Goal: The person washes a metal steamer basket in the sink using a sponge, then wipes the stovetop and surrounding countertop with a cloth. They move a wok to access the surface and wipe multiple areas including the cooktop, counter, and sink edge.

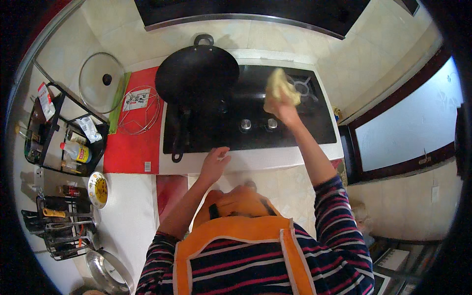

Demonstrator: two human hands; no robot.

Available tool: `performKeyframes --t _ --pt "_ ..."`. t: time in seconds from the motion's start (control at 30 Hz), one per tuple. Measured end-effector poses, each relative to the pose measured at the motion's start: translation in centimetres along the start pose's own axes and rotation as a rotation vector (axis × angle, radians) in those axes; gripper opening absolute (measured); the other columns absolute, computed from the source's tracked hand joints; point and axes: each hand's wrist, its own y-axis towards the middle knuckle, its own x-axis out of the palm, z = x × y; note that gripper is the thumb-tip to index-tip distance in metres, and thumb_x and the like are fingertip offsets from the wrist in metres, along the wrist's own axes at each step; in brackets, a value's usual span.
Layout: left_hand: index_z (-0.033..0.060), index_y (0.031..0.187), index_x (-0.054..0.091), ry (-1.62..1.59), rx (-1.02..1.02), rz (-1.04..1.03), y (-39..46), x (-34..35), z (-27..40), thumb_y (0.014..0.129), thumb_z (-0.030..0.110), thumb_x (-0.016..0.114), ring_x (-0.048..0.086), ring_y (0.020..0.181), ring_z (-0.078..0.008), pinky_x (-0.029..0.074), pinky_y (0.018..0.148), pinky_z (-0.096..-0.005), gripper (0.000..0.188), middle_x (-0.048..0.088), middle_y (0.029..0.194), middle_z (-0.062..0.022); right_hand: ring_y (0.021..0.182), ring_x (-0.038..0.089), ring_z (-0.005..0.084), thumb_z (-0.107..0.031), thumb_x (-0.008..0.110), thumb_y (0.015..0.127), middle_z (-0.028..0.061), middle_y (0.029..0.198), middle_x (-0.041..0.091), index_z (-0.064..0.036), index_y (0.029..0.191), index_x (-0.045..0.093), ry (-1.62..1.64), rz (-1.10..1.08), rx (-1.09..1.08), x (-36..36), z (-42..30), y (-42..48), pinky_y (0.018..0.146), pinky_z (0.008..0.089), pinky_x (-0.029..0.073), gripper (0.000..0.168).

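Observation:
My right hand (282, 107) is shut on a pale yellow cloth (281, 86), slightly blurred, over the right part of the black gas hob (236, 140), close to the right burner (302, 87). My left hand (216, 164) holds nothing, its fingers apart, at the hob's front edge. Between the hands, two metal control knobs (246, 124) show on the hob. A large black wok (197, 73) covers the left burner area, its long handle (179, 140) pointing towards me.
Left of the hob, a wire rack (139, 110) lies on a red board (131, 147); a glass lid (96, 83) leans on the wall. A seasoning shelf (79, 167), a patterned bowl (99, 190), hanging utensils (55, 213) and a metal basin (110, 273) are further left. A range hood (243, 16) overhangs the back.

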Motion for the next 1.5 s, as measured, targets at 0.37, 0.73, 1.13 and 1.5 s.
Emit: performKeyframes --t 0.37,0.73,1.13,1.5 --pt "0.0049 0.115 0.059 -0.186 -0.251 0.151 1.8 -1.0 -3.3 0.085 0.017 0.062 0.058 0.101 -0.0224 0.045 0.088 -0.0321 0.033 0.061 0.109 -0.0112 0.135 0.023 0.0403 -0.050 0.044 0.089 0.0111 0.149 0.025 -0.021 0.137 0.043 -1.123 -0.225 -0.434 9.6 16.2 10.8 0.102 0.0598 0.026 0.056" --pt "0.0063 0.117 0.059 -0.225 -0.373 0.219 5.3 3.0 -3.3 0.087 0.014 0.061 0.060 0.099 -0.0187 0.047 0.085 -0.0306 0.030 0.063 0.105 -0.0091 0.137 0.023 0.0313 -0.040 0.044 0.090 0.0080 0.149 0.028 -0.014 0.142 0.032 -1.300 -0.064 -0.466 10.7 17.1 23.6 0.106 0.0569 0.020 0.059" --pt "0.0063 0.118 0.057 -0.352 -0.395 0.145 2.9 4.8 -3.3 0.089 0.010 0.059 0.057 0.103 -0.0170 0.045 0.090 -0.0305 0.030 0.060 0.113 -0.0055 0.136 0.026 0.0352 -0.038 0.051 0.087 0.0136 0.149 0.026 -0.011 0.143 0.027 -1.004 0.013 -0.466 9.7 19.2 24.9 0.106 0.0559 0.022 0.067" --pt "0.0060 0.118 0.058 -0.305 -0.290 0.154 6.3 3.7 -1.4 0.087 0.009 0.060 0.060 0.096 -0.0183 0.048 0.084 -0.0305 0.031 0.063 0.105 -0.0093 0.138 0.020 0.0368 -0.045 0.042 0.091 0.0175 0.149 0.023 -0.004 0.142 0.028 -1.085 -0.058 -0.355 5.1 17.5 16.9 0.108 0.0537 0.018 0.067"
